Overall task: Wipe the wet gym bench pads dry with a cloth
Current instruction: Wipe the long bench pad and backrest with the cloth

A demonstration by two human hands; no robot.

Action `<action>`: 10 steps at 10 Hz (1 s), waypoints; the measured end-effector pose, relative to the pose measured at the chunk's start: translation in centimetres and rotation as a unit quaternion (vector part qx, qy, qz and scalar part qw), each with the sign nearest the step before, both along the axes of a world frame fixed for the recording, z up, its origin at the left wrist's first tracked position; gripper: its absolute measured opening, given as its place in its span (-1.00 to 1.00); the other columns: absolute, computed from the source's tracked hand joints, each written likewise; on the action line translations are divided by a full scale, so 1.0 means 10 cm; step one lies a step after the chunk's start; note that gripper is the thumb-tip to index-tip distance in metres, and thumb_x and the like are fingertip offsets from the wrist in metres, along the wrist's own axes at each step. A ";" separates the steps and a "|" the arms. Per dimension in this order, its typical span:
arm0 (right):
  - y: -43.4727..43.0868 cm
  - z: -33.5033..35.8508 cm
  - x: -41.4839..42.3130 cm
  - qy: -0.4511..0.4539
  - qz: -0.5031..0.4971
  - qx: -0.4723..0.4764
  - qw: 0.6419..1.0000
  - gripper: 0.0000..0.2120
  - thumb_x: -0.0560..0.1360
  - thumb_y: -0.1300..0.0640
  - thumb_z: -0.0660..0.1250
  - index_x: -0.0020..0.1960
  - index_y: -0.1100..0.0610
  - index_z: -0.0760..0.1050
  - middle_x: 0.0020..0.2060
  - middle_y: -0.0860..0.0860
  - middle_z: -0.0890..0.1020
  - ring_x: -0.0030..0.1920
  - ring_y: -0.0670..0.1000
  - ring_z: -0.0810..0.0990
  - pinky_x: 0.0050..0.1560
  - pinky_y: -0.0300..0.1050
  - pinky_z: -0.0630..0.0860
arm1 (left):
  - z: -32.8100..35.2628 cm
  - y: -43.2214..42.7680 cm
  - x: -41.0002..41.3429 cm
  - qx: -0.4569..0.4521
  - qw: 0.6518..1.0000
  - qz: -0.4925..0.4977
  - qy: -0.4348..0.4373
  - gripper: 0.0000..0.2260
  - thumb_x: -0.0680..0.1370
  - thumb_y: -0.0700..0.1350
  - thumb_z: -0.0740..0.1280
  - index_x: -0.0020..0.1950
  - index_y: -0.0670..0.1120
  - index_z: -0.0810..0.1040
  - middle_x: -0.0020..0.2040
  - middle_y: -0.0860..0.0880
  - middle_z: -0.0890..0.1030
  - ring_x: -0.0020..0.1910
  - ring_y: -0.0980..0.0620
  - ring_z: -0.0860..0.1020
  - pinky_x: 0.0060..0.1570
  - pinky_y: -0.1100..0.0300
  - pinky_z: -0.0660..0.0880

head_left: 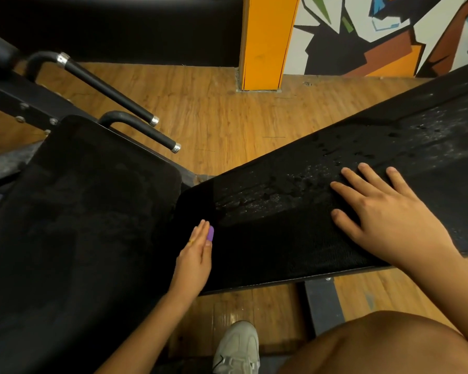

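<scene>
On the bench pad (430, 147), before the orange pillar (268, 41), droplets (295, 182) glisten; right hand (387, 209) spread flat on the black cloth (303, 244), left hand (195, 257) straight-fingered at the pad's end.

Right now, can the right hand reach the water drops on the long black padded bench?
Probably yes. The right hand lies flat on the long black bench pad, its fingertips at the edge of the water drops, and nothing stands between them.
</scene>
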State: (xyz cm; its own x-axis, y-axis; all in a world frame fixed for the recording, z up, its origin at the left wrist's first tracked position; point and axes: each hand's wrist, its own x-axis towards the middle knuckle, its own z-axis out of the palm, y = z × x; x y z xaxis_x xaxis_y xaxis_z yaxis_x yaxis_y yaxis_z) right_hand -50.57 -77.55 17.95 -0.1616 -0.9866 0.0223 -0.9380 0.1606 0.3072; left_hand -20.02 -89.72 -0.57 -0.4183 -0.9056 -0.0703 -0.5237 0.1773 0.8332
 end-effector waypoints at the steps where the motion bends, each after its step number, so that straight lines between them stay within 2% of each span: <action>1: 0.00 0.01 0.00 -0.003 -0.001 -0.004 1.000 -0.35 0.57 -0.24 -0.04 0.49 0.08 0.44 0.49 0.14 0.42 0.55 0.19 0.28 0.51 0.29 0.15 | 0.02 -0.31 -0.23 -0.019 1.000 0.010 -0.013 -0.57 0.72 -0.13 0.13 0.60 -0.05 0.23 0.59 0.08 0.23 0.59 0.13 0.12 0.51 0.23 0.11; 3: -0.01 0.01 0.00 -0.004 -0.002 -0.012 1.000 -0.36 0.57 -0.23 -0.02 0.47 0.08 0.46 0.47 0.14 0.44 0.54 0.19 0.30 0.51 0.29 0.16 | 0.18 -1.22 -0.83 -0.006 0.998 0.047 -0.030 -0.58 0.73 -0.09 0.08 0.61 -0.08 0.23 0.60 -0.02 0.26 0.60 0.02 0.17 0.57 -0.01 0.12; 4: -0.01 0.02 0.00 -0.009 -0.001 -0.013 1.000 -0.36 0.57 -0.23 -0.03 0.46 0.09 0.47 0.48 0.14 0.44 0.54 0.19 0.30 0.51 0.29 0.17 | 0.24 -1.40 -0.92 0.001 0.999 0.031 -0.035 -0.58 0.73 -0.10 0.09 0.61 -0.08 0.22 0.61 -0.01 0.25 0.59 0.01 0.18 0.58 0.00 0.11; 6: -0.01 0.02 0.01 -0.007 0.002 -0.012 1.000 -0.35 0.57 -0.23 -0.04 0.47 0.10 0.46 0.47 0.15 0.44 0.54 0.20 0.30 0.51 0.30 0.19 | 0.22 -0.95 -0.57 0.002 0.999 -0.022 -0.043 -0.53 0.73 -0.13 0.10 0.64 -0.02 0.10 0.64 0.05 0.13 0.60 0.06 0.12 0.57 0.03 0.12; 8: -0.01 0.01 0.00 -0.006 0.002 -0.016 1.000 -0.36 0.57 -0.22 -0.03 0.47 0.10 0.46 0.47 0.15 0.44 0.54 0.20 0.30 0.52 0.31 0.18 | 0.13 0.06 -0.02 0.007 0.999 -0.043 -0.009 -0.53 0.72 -0.06 0.11 0.61 0.13 0.07 0.59 0.25 0.09 0.57 0.26 0.08 0.53 0.20 0.14; 9: -0.01 -0.01 0.00 -0.006 0.003 -0.022 1.000 -0.36 0.57 -0.21 -0.02 0.45 0.11 0.48 0.47 0.16 0.45 0.53 0.21 0.31 0.50 0.31 0.19 | 0.10 0.24 0.03 0.012 0.999 -0.031 0.004 -0.54 0.72 -0.08 0.11 0.58 0.17 0.06 0.58 0.26 0.11 0.57 0.30 0.07 0.53 0.23 0.12; 10: -0.01 -0.02 0.01 -0.008 0.004 -0.023 1.000 -0.36 0.57 -0.21 -0.01 0.45 0.11 0.48 0.46 0.16 0.45 0.53 0.21 0.32 0.50 0.32 0.19 | 0.07 0.03 -0.14 -0.005 1.000 -0.013 0.010 -0.54 0.72 -0.12 0.12 0.61 0.05 0.14 0.60 0.17 0.16 0.58 0.24 0.08 0.56 0.15 0.13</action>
State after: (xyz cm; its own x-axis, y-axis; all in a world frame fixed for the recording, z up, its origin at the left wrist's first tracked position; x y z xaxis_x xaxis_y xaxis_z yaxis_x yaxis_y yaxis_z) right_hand -50.51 -77.67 17.78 -0.1551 -0.9857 0.0657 -0.9439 0.1675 0.2846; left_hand -21.42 -89.40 0.17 -0.4434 -0.8948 -0.0528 -0.5024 0.1993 0.8414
